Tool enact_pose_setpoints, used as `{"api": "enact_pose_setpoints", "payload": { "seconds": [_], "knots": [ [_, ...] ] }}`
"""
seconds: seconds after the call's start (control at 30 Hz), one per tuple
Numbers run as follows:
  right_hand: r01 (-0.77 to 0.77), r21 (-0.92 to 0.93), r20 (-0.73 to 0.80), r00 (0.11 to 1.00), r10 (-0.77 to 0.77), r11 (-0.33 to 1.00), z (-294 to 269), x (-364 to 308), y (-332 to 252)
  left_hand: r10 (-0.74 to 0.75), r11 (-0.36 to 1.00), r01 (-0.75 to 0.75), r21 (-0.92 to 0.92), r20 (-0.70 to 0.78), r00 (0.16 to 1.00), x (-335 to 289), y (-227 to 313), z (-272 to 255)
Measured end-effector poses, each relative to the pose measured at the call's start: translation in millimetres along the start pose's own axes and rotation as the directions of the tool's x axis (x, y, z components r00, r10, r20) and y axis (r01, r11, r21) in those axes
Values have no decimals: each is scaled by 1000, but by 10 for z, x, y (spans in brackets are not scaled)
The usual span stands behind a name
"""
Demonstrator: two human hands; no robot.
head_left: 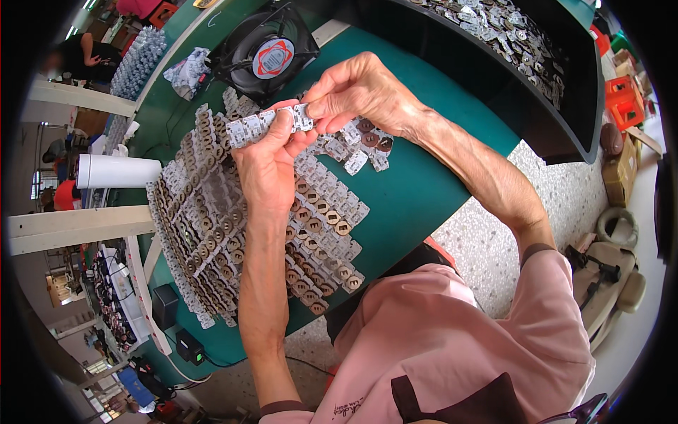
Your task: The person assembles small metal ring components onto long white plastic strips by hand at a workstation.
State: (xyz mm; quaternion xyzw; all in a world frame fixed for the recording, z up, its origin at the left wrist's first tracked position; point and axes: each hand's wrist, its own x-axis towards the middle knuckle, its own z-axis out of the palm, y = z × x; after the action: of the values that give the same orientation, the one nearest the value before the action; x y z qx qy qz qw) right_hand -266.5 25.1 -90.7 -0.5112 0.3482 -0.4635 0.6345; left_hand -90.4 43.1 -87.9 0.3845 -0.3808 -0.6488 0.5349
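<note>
My left hand [268,159] grips a short strip of small white circuit boards [247,131] between thumb and fingers, above a large pile. At the strip's right end my right hand [364,95] pinches the last board, its thumb and fingertips closed together. Beneath and to the left lie many layered strips of circuit boards [212,205], some showing white faces, others brown faces with round shapes. Several loose single boards [357,159] rest on the green tabletop [409,191] below my right hand.
A black fan [272,56] stands beyond the pile. At the far right sits a deep black bin [487,92] holding many small separated boards [522,42]. A white cylinder [119,172] lies at left; black power adapters [189,348] are near the table's left edge. Another person [88,56] is at far left.
</note>
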Motion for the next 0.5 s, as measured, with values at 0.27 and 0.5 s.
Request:
{"api": "enact_pose_setpoints", "payload": {
  "seconds": [0.27,0.5],
  "knots": [
    [36,-38,-17,999,-36,999,15,-18,-18,-29,1000,28,-13,-24,999,-15,-14,6],
    [105,-141,-49,992,-113,984,80,-31,-26,3,1000,-4,-14,-66,998,-12,-59,-15]
  ]
}}
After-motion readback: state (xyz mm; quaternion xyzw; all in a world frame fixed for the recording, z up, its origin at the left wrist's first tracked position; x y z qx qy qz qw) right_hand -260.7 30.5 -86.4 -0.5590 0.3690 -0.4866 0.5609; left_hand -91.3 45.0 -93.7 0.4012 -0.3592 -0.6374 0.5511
